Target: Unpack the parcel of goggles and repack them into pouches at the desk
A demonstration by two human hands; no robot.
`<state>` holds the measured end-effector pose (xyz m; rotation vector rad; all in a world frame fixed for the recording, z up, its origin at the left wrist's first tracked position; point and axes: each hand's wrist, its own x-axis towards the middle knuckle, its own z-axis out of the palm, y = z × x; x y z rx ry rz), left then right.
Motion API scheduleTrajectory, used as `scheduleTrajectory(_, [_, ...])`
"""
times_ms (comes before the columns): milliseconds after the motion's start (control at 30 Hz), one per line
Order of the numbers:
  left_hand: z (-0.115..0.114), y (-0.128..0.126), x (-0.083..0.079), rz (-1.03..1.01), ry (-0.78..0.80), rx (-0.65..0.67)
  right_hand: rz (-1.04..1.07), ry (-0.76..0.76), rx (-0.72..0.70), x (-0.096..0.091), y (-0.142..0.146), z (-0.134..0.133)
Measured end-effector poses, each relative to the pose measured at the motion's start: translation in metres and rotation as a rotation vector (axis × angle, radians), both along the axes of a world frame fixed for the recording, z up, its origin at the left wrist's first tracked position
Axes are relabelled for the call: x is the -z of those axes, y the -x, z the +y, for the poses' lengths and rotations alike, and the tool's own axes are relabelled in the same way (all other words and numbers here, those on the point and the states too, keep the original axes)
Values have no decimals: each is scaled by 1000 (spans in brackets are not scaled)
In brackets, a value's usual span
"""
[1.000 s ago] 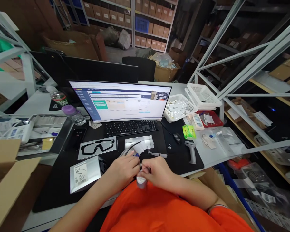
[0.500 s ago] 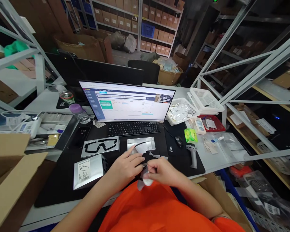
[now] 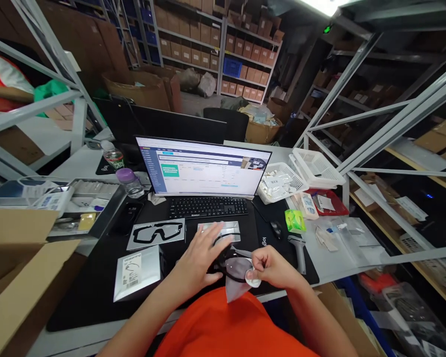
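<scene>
In the head view, my left hand [image 3: 198, 255] is around the left side of a pair of dark-lensed sunglasses [image 3: 238, 267], fingers extended over it and thumb below. My right hand [image 3: 269, 267] pinches a small white roundish piece [image 3: 253, 279] at the right side of the glasses; its exact kind is unclear. A pale, thin sheet [image 3: 235, 290] hangs below the lens. Just beyond my hands lies an opened silver box [image 3: 228, 229], partly covered by my left fingers. To the left are a flat silver box with a glasses picture [image 3: 156, 233] and a labelled silver box [image 3: 138, 271].
A keyboard [image 3: 208, 207] and monitor [image 3: 204, 171] stand ahead. At right are a mouse [image 3: 276, 229], barcode scanner [image 3: 298, 254], green packet [image 3: 295, 220] and white basket [image 3: 282, 183]. An open carton [image 3: 22, 277], phone [image 3: 128, 217] and purple-capped bottle [image 3: 129, 182] are at left.
The sunglasses have come into clearer view, lens facing up. My right hand has shifted right with the white piece, and my left fingers have spread. The camera view has shifted.
</scene>
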<state>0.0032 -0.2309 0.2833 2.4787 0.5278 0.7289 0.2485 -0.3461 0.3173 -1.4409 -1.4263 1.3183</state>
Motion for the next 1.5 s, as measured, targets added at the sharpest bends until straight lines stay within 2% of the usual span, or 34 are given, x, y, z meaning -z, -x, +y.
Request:
scheduleTrajectory(67, [-8,-2,8,-156,376,-161,-92,-84,141,7,2,-2])
scheduleTrajectory(133, [-19,-8,14,-363,915,-203,-224,-199,199,15,9,-3])
scheduleTrajectory(200, [-30,-20,15,-532,1419,-171,-352,-344,129,23,22,-5])
scheduleTrajectory(233, [-36,-27,13,-598,1547,-182,-397,-426,64,27,30,-6])
scheduleTrajectory(267, [-40,-34,10,-656,1601,-211,-426,-508,-1,31,37,-7])
scheduleTrajectory(333, [-45,-45,4,-758,1546,-309,-439,-621,-92,39,49,-10])
scheduleTrajectory(400, [-47,-50,1,-807,1440,-376,-374,-604,-62,45,53,-12])
scheduleTrajectory(467, [-46,-50,2,-801,1328,-390,-222,-499,175,46,47,-12])
scheduleTrajectory(567, [-48,-50,8,-777,1144,-394,113,-367,673,41,34,-8])
scheduleTrajectory(600, [-49,-50,11,-781,1101,-393,215,-355,770,38,32,-6])
scheduleTrajectory(633, [-51,-52,13,-783,1069,-389,300,-352,806,35,32,-3])
scheduleTrajectory(700, [-56,-54,16,-756,1012,-385,418,-350,730,31,40,0])
scheduleTrajectory(767, [-61,-56,17,-699,951,-406,454,-325,572,27,54,0])
scheduleTrajectory(867, [-65,-53,18,-615,862,-431,304,-329,431,21,76,-3])
scheduleTrajectory(1000, [-66,-49,24,-479,645,-523,26,-353,531,11,86,6])
scheduleTrajectory(1100, [-65,-52,30,-396,537,-571,141,-296,628,4,79,26])
scheduleTrajectory(1200, [-64,-55,33,-380,426,-529,346,-264,728,-2,71,44])
scheduleTrajectory(1267, [-63,-56,34,-379,389,-498,368,-279,794,-1,72,46])
scheduleTrajectory(1400, [-60,-52,40,-379,394,-579,95,-321,742,8,85,32])
scheduleTrajectory(1433, [-59,-51,41,-373,391,-595,70,-307,706,10,87,30])
scheduleTrajectory(1500, [-57,-48,42,-346,373,-583,171,-223,641,9,83,33])
